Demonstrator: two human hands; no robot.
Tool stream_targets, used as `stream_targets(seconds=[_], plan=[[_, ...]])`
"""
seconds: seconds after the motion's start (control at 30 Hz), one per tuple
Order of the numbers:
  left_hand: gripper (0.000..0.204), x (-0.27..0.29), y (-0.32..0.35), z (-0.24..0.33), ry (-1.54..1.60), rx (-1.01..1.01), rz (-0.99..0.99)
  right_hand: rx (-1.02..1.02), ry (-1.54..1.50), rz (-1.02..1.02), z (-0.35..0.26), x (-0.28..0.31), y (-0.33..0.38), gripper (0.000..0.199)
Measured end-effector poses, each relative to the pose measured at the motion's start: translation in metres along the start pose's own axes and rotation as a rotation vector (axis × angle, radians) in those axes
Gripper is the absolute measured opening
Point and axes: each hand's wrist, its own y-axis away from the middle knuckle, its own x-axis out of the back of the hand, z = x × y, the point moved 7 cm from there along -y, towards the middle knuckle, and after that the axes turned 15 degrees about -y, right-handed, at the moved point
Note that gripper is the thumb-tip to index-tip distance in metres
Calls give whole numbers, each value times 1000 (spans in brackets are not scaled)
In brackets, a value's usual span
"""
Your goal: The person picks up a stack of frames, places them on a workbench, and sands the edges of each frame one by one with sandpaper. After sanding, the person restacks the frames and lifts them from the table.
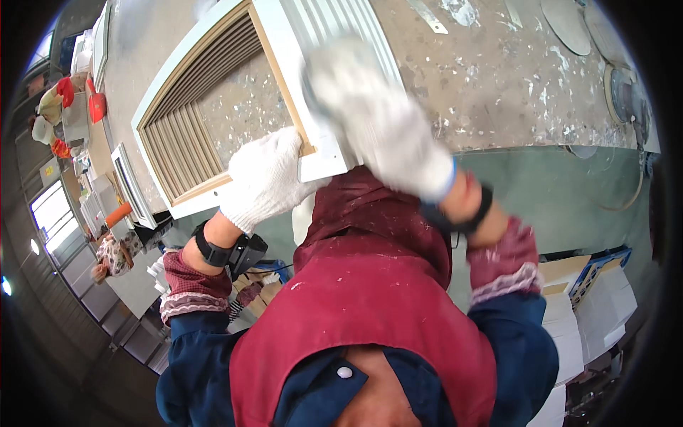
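A white frame with an arched side and a bare wood inner edge lies on the worktable. My left hand, in a white knit glove, is closed on its near rail beside the inner corner. My right hand, also gloved, is over the wide, grooved white side of the frame. Motion smears its fingers. A grey rim shows along the left of those fingers, like the edge of a pad under them, but its kind cannot be made out.
The paint-spotted worktable carries a flat metal strip and a round disc-like piece at the far right. A grey round tool with a hose stands at the right edge. White panels are stacked behind on the right. Other people work at far left.
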Motion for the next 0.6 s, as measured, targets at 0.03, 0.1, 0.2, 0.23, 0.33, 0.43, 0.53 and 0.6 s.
stream_targets(seconds=[0.03,0.1,0.2,0.23,0.33,0.43,0.53,0.6], plan=[[51,0,-1,0,4,3,5,109,-14,83,15,5,-31,43],[49,3,-2,0,26,10,18,158,16,137,45,6,-86,33],[49,4,-3,1,70,28,0,194,23,143,31,10,-99,47],[50,4,-3,1,61,38,-19,219,51,145,7,15,-76,47],[51,3,-3,0,48,22,-43,-48,152,-257,-34,4,8,58],[53,2,-3,-1,13,-7,-41,-42,133,-239,-32,5,12,57],[54,3,-3,0,85,-10,-30,166,132,17,14,9,-64,45],[55,4,-3,-1,64,11,-62,313,43,170,40,9,-110,35]])
